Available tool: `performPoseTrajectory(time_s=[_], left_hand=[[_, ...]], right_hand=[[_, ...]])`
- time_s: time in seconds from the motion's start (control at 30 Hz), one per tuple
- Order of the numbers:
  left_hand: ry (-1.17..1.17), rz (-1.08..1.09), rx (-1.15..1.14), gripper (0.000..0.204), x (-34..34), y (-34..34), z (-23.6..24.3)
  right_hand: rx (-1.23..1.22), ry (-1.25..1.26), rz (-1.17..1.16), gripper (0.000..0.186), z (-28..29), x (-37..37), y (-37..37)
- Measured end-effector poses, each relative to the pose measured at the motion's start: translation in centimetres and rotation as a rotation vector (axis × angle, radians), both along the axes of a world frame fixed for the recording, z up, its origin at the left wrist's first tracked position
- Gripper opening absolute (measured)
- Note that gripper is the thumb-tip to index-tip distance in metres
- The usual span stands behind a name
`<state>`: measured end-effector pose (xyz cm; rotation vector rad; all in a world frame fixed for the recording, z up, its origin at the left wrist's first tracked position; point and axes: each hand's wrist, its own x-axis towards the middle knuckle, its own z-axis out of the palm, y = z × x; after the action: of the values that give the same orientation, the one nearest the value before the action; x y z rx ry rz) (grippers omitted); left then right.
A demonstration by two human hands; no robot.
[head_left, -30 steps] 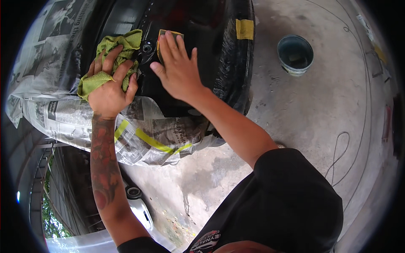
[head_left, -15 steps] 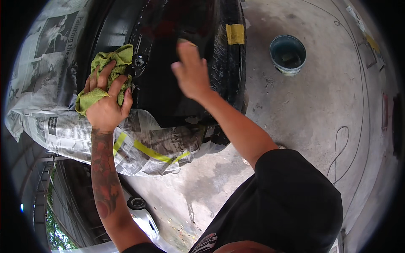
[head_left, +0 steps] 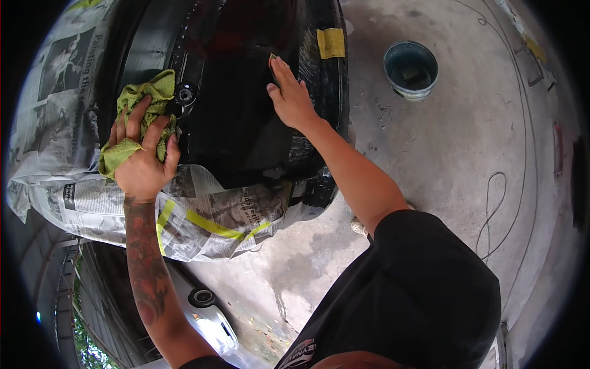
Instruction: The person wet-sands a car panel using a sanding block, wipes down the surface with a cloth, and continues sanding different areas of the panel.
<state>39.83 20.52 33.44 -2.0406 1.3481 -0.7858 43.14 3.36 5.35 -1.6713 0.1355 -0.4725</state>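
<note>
Black panel (head_left: 233,138) — glossy, red-tinged | left grip (head_left: 142,172): clutching green cloth (head_left: 158,89) | right grip (head_left: 294,103): flattened over pad (head_left: 271,59)

The green cloth (head_left: 157,90) has a rough, fuzzy nap. The black panel (head_left: 236,129) looks smooth and glossy, with chalky streaks along its edge. The newspaper (head_left: 64,120) is matt, creased paper; the yellow tape (head_left: 212,226) lies smooth. The bucket (head_left: 415,95) appears plastic, and the concrete floor (head_left: 436,160) looks dull and stained.
</note>
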Motion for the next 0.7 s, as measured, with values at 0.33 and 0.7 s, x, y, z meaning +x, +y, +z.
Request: performPoseTrajectory(time_s=[0.33, 0.7], left_hand=[[-0.020, 0.011, 0.029, 0.027, -0.2, 0.6, 0.4], [-0.021, 0.038, 0.043, 0.025, -0.4, 0.5, 0.1]], right_hand=[[-0.073, -0.153, -0.010, 0.064, 3.2, -0.4, 2.9], [0.084, 0.024, 0.025, 0.075, 1.2, -0.4, 4.3]])
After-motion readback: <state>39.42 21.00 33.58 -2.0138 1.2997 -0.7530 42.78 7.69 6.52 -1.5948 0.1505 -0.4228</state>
